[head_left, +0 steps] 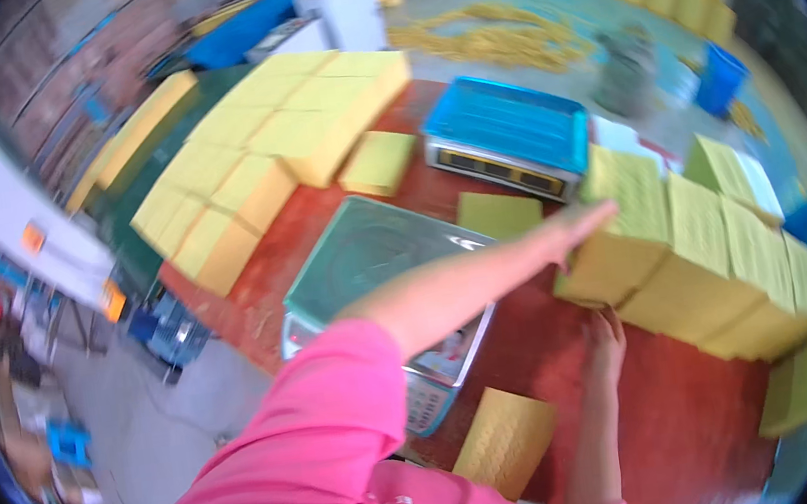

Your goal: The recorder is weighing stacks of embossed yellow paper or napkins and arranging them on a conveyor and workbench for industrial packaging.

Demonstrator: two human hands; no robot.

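Observation:
A row of yellow paper stacks (724, 238) stands at the right of the red table. My left hand (582, 227) reaches across to the nearest-left stack, the end paper stack (626, 194), its fingers stretched out along that stack's left side. Below, my right hand (605, 336) is up against the lower front edge of the same stack; blur hides how its fingers are set. Under my left forearm lies a weighing scale (363, 247) with a clear-covered pan. Near my body rests a loose yellow paper bundle (507, 436).
Many yellow stacks (296, 114) fill the table's far left. Behind sits a second scale (508, 118) with a blue tray. A flat yellow bundle (500, 213) lies between the scales. On the floor stand a blue bin (722, 77) and yellow strips (488, 40).

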